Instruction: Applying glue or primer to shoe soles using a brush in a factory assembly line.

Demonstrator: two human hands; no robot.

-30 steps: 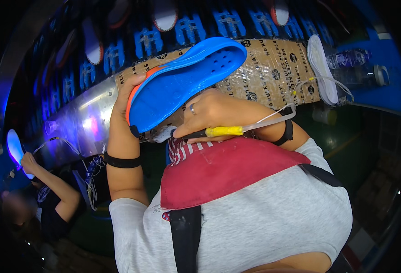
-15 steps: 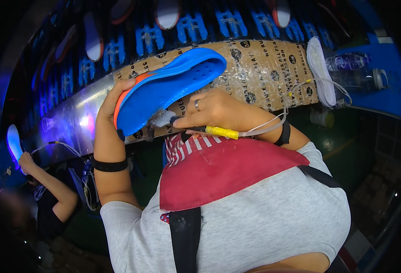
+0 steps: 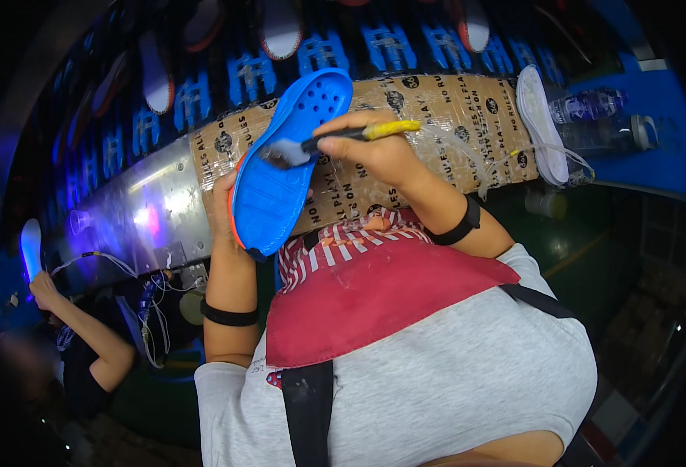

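Observation:
A blue shoe sole (image 3: 269,204) with an orange edge is tilted up over the cardboard, its hollow inner side facing me and holes showing at its toe end. My left hand (image 3: 225,204) is closed round its left edge near the heel, most of the fingers hidden behind it. In my right hand (image 3: 376,156) is a brush (image 3: 331,143) with a black and yellow handle, gripped between thumb and fingers. Its pale, wet-looking bristles lie over the middle of the sole's inner side and seem to touch it.
Printed cardboard (image 3: 429,117) covers part of the metal bench (image 3: 121,194). Blue racks (image 3: 320,50) and hanging shoe parts line the far side. A white sole (image 3: 541,124), a thin tube and plastic bottles (image 3: 604,132) lie right. At left, a co-worker's hand (image 3: 43,289) holds a pale sole.
The blue sole has swung more upright, its inner side turned toward me. My right hand has risen and brought the brush from below the sole's edge onto its inner side.

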